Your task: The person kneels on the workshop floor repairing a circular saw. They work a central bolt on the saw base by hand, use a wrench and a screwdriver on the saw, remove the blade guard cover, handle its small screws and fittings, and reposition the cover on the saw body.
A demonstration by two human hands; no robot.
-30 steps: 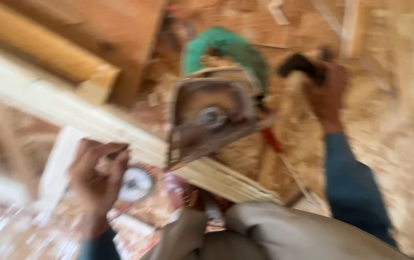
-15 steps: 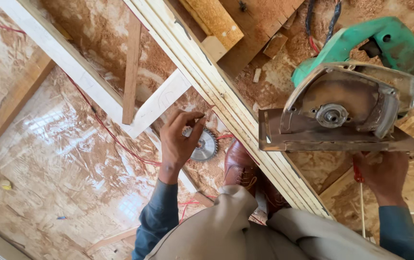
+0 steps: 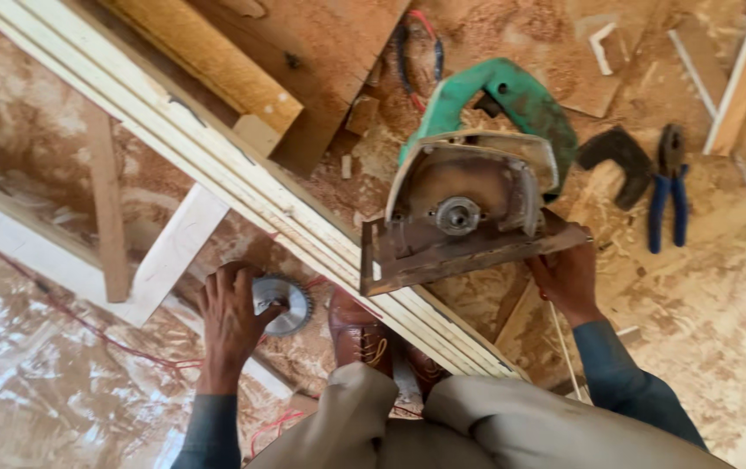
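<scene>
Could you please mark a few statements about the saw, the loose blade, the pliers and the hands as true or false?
1. The right hand holds the green circular saw by its base plate. True.
2. A blade is mounted on the saw. False: the arbor is bare.
3. The left hand grips the loose saw blade. True.
4. The blue-handled pliers lie on the long pale boards. False: they lie on the sawdust-strewn floor.

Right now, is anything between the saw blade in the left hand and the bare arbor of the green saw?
Yes. The long pale grooved timber strips run diagonally between the left hand, gripping the toothed round steel blade, and the green circular saw held up by the right hand.
</scene>
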